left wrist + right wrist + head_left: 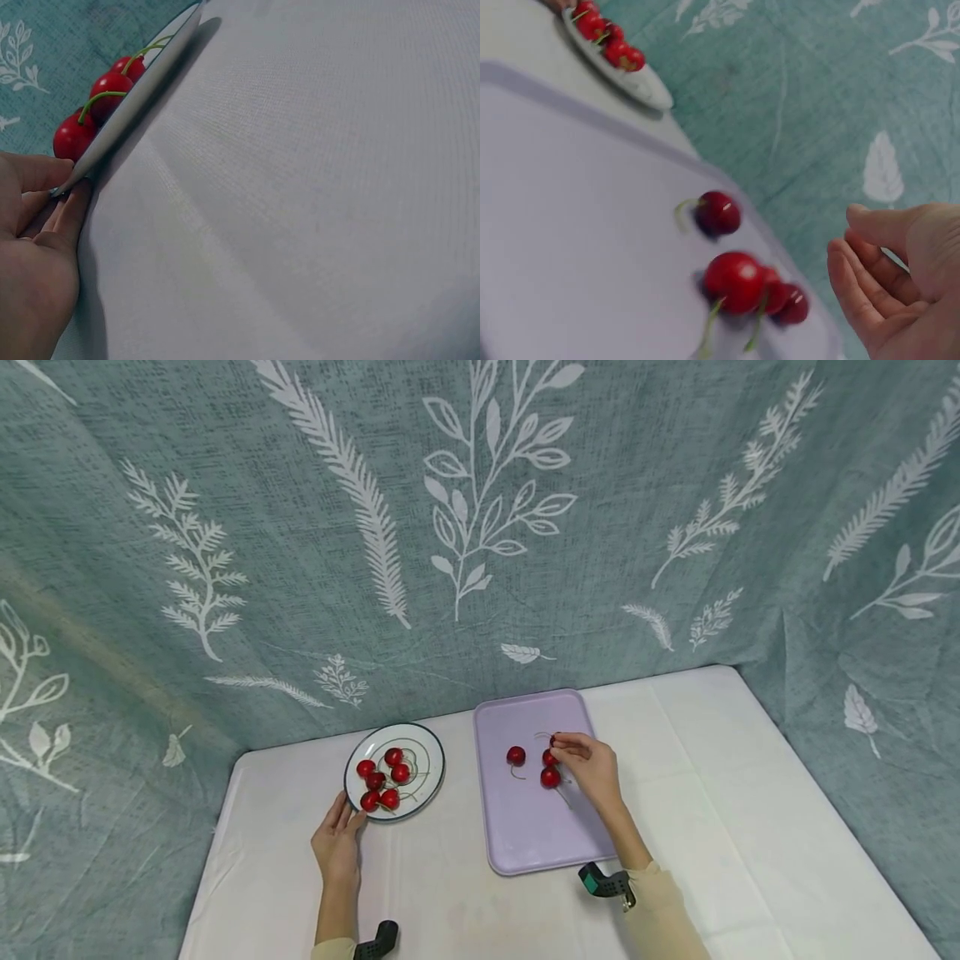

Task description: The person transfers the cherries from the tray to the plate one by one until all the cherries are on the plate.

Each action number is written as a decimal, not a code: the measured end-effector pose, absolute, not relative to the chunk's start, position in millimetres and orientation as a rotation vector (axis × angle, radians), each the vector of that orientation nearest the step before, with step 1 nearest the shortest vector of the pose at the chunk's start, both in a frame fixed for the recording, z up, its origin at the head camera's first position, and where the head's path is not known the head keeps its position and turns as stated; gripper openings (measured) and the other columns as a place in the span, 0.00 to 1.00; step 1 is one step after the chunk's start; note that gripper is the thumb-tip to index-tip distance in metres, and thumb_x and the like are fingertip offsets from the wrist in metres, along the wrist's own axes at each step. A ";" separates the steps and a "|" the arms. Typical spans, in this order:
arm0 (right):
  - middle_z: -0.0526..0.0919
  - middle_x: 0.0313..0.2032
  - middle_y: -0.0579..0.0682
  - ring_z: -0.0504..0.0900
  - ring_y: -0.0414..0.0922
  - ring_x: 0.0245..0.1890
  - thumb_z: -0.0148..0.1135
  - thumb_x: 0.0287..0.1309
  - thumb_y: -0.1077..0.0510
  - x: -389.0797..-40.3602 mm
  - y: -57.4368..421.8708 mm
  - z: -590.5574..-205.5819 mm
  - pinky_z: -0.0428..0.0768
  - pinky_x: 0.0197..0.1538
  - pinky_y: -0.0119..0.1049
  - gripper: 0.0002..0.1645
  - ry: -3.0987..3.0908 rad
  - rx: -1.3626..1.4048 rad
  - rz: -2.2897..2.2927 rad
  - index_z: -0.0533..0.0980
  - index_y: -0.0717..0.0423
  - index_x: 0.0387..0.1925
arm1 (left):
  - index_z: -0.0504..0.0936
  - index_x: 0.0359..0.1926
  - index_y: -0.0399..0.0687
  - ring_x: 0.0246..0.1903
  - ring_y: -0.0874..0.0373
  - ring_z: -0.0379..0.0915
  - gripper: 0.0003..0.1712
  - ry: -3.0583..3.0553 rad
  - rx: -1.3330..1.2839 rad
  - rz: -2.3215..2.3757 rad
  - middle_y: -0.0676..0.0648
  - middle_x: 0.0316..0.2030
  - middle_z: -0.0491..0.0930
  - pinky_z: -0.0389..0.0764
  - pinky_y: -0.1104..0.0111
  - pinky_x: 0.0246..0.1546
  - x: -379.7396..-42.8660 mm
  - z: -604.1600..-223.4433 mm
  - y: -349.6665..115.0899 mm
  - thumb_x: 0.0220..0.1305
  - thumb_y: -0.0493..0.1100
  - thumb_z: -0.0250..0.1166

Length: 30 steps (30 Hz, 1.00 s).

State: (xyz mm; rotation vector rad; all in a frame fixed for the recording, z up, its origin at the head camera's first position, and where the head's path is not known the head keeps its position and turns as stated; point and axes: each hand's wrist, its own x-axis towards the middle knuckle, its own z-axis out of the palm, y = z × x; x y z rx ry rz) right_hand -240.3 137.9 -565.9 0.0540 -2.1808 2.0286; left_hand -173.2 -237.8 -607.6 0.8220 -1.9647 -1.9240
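Observation:
My left hand grips the near-left rim of a white plate with a dark edge, thumb on top and fingers beneath in the left wrist view. Several red cherries with stems lie on that plate. On the right, a lilac tray carries more cherries; one cherry sits apart from a close cluster. My right hand hovers over the cluster, partly covering it in the head view. In the right wrist view its bent fingers and thumb stand apart with nothing between them.
A white cloth covers the table under plate and tray. Behind the table's far edge hangs a green curtain with white leaf prints. Each wrist wears a black device.

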 end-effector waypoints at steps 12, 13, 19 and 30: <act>0.86 0.36 0.65 0.86 0.55 0.35 0.69 0.49 0.74 -226.3 144.2 -598.6 0.86 0.38 0.27 0.14 -2.313 0.078 1.795 0.81 0.73 0.40 | 0.62 0.72 0.39 0.68 0.48 0.61 0.34 -1.973 0.843 -1.906 0.40 0.70 0.63 0.72 0.76 0.59 -174.7 -608.4 -238.6 0.65 0.29 0.58; 0.86 0.37 0.64 0.86 0.55 0.35 0.69 0.49 0.74 -226.6 143.4 -599.8 0.85 0.39 0.26 0.14 -2.320 0.077 1.794 0.81 0.72 0.41 | 0.62 0.72 0.39 0.68 0.48 0.61 0.34 -1.973 0.844 -1.902 0.40 0.70 0.63 0.72 0.76 0.59 -174.7 -608.2 -238.8 0.65 0.29 0.58; 0.86 0.37 0.64 0.86 0.55 0.36 0.68 0.49 0.76 -225.1 141.9 -603.9 0.86 0.39 0.27 0.14 -2.370 0.047 1.754 0.82 0.72 0.40 | 0.62 0.72 0.39 0.68 0.49 0.62 0.34 -1.958 0.834 -1.921 0.40 0.70 0.63 0.71 0.76 0.60 -174.7 -606.8 -237.0 0.65 0.29 0.58; 0.86 0.33 0.58 0.85 0.50 0.33 0.68 0.50 0.73 -225.2 140.0 -611.6 0.86 0.38 0.31 0.13 -2.460 0.082 1.629 0.82 0.68 0.40 | 0.62 0.71 0.37 0.68 0.48 0.62 0.34 -1.931 0.824 -1.934 0.38 0.69 0.63 0.72 0.77 0.59 -175.5 -611.7 -237.5 0.64 0.28 0.58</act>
